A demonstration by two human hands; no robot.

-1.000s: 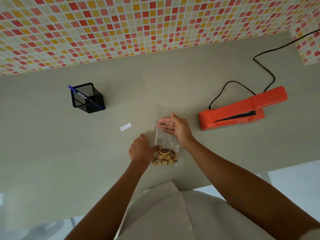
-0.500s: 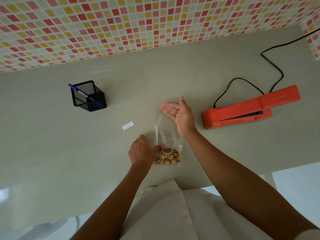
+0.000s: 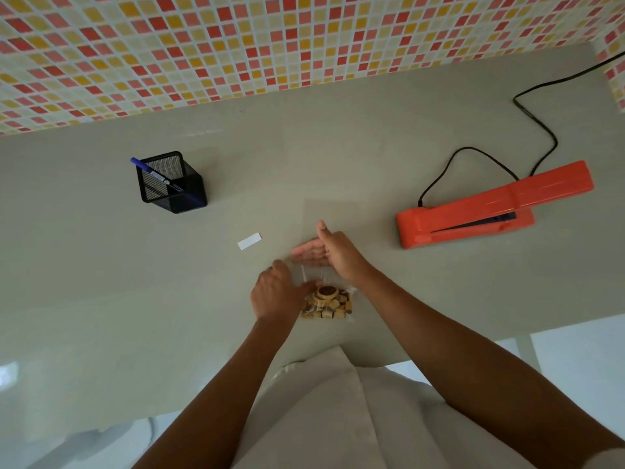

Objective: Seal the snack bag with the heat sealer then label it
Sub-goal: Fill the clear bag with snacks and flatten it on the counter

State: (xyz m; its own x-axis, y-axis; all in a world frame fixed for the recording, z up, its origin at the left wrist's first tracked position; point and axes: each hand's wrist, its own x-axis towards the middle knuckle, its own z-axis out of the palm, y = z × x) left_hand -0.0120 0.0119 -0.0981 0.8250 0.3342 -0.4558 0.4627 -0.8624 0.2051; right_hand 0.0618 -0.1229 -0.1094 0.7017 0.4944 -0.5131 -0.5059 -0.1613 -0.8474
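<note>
My right grip, fingers straight and flat, presses the clear plastic snack bag near the front edge of the matte counter; my left grip rests on it, though I cannot tell its hold.

Table: plain grey-green top, matte.

Far left: black mesh pen holder, upright, with a blue pen leaning out of it.

Centre: small white label, flat, well apart from the holder. Just right of it and nearer the front edge is a clear snack bag, lying flat, with the biscuits bunched at its near end.

Right: orange heat sealer, its arm slightly raised. Its black cord loops across the table toward the far right corner.
</note>
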